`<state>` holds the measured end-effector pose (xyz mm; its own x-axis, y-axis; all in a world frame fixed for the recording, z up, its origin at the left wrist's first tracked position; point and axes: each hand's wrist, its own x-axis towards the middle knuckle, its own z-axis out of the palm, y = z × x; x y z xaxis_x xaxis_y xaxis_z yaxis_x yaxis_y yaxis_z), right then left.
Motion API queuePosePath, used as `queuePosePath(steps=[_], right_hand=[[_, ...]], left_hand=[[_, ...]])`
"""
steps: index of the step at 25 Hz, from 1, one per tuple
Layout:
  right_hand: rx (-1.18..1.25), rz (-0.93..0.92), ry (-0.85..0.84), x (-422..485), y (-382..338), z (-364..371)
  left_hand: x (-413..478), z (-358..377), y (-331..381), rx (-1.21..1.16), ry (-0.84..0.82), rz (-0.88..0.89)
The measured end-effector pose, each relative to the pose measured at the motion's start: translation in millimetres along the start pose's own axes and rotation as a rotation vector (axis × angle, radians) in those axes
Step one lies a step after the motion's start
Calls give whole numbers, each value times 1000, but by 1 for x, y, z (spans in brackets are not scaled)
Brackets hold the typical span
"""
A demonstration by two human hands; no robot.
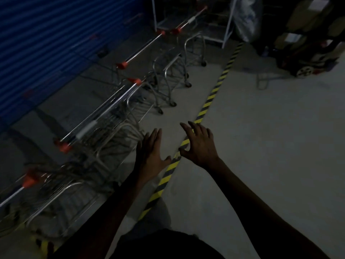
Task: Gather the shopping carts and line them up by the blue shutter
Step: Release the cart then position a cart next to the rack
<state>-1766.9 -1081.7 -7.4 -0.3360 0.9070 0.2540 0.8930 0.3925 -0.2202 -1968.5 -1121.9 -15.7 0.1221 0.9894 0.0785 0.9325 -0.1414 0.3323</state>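
- Both bare forearms reach out from the bottom edge of the head view over the grey concrete floor (261, 146); nearest the camera is a dark garment at the bottom edge.
- Left hand (149, 156) hangs palm down with fingers straight and close together, thumb out, gripping nothing. It sits just beside the nearest chrome wire shopping carts with orange handle caps (89, 131).
- Right hand (198, 144) hovers over the yellow-and-black striped floor tape (211, 98), fingers spread and slightly curled, empty too.
- Those carts already stand in a row between the blue corrugated shutter (46, 43) and the tape, handles running roughly parallel to the shutter, likely so the row stays inside the marked strip.
- Further along, near the top edge, the row loosens: two carts sit slightly askew by a white metal frame rack (226, 25).
- Open floor lies wide to the right of the tape; a dark loaded trolley with a white wheel (302, 53) stands in the top right corner.
- Judging by the empty hands, no cart is in hand at present.
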Motion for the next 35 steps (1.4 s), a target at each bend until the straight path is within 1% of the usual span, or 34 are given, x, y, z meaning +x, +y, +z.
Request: queuePosePath(steps=[3,7,11,16,18,21,25,27,30,33,35], right_hand=[[-32,44,22,39,57,-8],[-65,87,8,109,131,-3],[-116,92,9,207,212,3],[-143,117,-4,338,311,0],[-140,140,25,389,347,-4],[-132,203,68,456,400,-10],[-149,209,96,545,486,-6],[-141,216,110,599,536,-1],[-156,172,124,687,611,4],[-145,141,120,784,689,5],[-162,123,97,838,735,6]], left_hand=[[71,8,23,40,2,48],[180,22,42,57,61,108],[313,43,60,33,103,126],[485,49,85,17,63,157],[550,46,99,32,80,200],[641,43,121,30,88,220],[762,56,150,49,90,274],[834,69,167,74,102,276],[952,88,191,120,147,280],[1066,99,219,105,142,206],[1131,106,234,126,147,197]])
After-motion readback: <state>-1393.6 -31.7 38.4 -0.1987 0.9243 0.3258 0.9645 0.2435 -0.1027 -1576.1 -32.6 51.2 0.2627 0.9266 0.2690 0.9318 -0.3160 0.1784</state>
